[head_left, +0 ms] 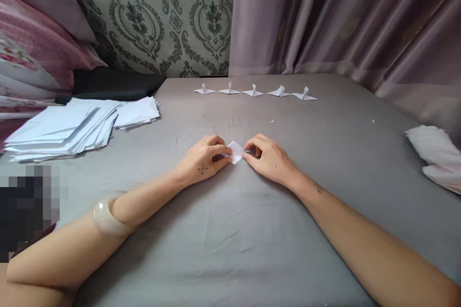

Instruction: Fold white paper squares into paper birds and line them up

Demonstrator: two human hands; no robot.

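Observation:
A small white folded paper (236, 151), diamond-shaped, lies at the middle of the grey cloth surface. My left hand (207, 157) pinches its left corner between thumb and fingers. On the opposite side, my right hand (268, 157) grips the right corner in the same way, thumb and forefinger together. The paper's top and bottom points show between the two hands, while its side corners are partly hidden by fingertips. A pale bangle (108, 218) circles my left forearm.
Several folded paper cranes (252, 91) stand in a row at the back. Stacked white paper sheets (61, 124) lie at the left, before a black item (115, 82). A crumpled white cloth-like bundle (437, 153) is at the right edge. Purple curtains (288, 19) hang behind.

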